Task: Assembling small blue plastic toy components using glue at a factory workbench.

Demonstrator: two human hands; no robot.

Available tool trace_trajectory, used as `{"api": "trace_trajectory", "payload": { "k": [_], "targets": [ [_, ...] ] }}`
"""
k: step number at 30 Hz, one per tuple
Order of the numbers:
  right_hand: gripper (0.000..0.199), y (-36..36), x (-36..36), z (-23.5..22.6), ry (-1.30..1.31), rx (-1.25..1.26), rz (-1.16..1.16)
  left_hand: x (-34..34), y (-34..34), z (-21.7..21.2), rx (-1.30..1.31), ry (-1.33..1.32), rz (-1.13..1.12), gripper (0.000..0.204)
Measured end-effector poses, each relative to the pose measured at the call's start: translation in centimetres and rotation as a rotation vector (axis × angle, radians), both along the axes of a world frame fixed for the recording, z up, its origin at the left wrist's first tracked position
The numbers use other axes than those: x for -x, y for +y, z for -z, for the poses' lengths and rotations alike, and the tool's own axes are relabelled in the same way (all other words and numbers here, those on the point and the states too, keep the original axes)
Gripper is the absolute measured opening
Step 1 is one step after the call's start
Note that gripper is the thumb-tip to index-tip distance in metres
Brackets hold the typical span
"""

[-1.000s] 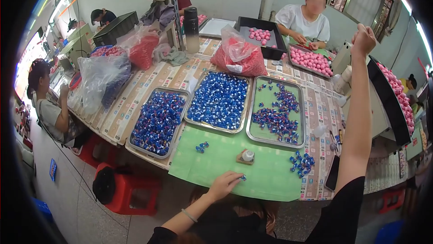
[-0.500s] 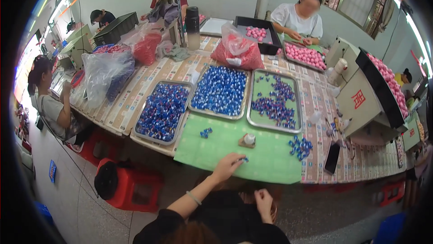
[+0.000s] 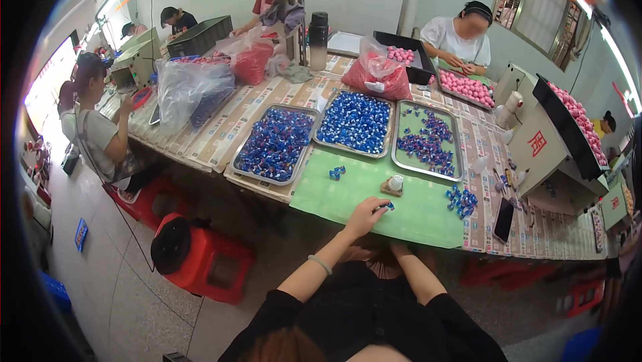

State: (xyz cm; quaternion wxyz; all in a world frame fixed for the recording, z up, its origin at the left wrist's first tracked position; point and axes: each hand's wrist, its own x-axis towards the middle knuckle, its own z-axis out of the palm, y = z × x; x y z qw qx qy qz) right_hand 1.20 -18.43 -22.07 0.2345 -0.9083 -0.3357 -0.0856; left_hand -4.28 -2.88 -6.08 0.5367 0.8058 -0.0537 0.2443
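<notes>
A black short-sleeved top is worn, with the sleeves ending above the elbows, so both forearms are left bare. A thin pale green bangle [image 3: 320, 264] is seen around the left wrist. No rings or gloves can be made out on the left hand [image 3: 364, 214].

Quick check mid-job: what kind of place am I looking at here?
Probably a small workshop for sorting or packing small items by hand: metal trays of blue pieces on a long table, trays of pink pieces, and seated workers on both sides.
</notes>
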Motion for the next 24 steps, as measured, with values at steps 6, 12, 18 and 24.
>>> {"api": "trace_trajectory", "payload": {
  "k": [6, 12, 18, 24],
  "targets": [
    [0.038, -1.8, -1.3, 1.2, -0.005, 0.019, 0.022, -0.1, 0.0, 0.0, 0.019, 0.018, -0.007, 0.021],
    [0.038, -5.0, -1.4, 3.0, 0.008, 0.033, 0.056, -0.3, 0.4, -0.4, 0.026, 0.041, 0.008, 0.021],
    [0.037, -0.8, 0.8, -0.5, -0.047, -0.055, 0.157, 0.4, 0.1, -0.2, 0.039, 0.078, -0.018, 0.021],
    [0.041, -2.6, 1.0, 5.5, 0.094, -0.136, 0.123, 0.4, 0.1, -4.0, 0.598, 0.171, -0.051, 0.021]
  ]
}}
